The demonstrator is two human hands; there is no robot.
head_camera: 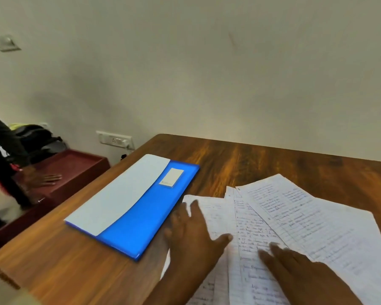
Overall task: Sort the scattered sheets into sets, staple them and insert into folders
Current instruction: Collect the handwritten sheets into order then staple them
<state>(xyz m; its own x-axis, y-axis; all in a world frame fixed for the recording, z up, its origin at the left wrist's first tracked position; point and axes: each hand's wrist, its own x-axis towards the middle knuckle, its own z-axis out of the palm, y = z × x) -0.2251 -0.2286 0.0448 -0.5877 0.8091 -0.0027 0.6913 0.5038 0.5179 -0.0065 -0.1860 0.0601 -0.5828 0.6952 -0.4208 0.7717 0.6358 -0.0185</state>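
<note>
Your left hand (193,234) lies flat on the scattered sheets (295,227) at the near right of the wooden counter (240,159), its fingers (194,208) straight and spread wide, the thumb reaching out to the right across the handwriting. Your right hand (295,269) rests on the same pile just beside it, fingers stretched forward and relaxed, pressing on the paper and gripping nothing. The sheets are lined pages covered in handwriting, fanned loosely over one another, some angled toward the far right edge of the counter; the picture is too blurred to read any of it or to count the pages. Just left of the pile, with its near corner close to your left hand, lies the blue folder (150,216), closed and flat, set at a slant on the counter. A pale flap or sheet (119,194) covers its left half, and a small white label (171,177) sits near its far end. Beyond the counter's left edge stands a dark red tray-like table (75,164), lower than the counter, and another person's hand (42,179) rests flat on it, with a dark sleeve (2,137) above. A white socket plate (114,139) is mounted on the wall behind.
</note>
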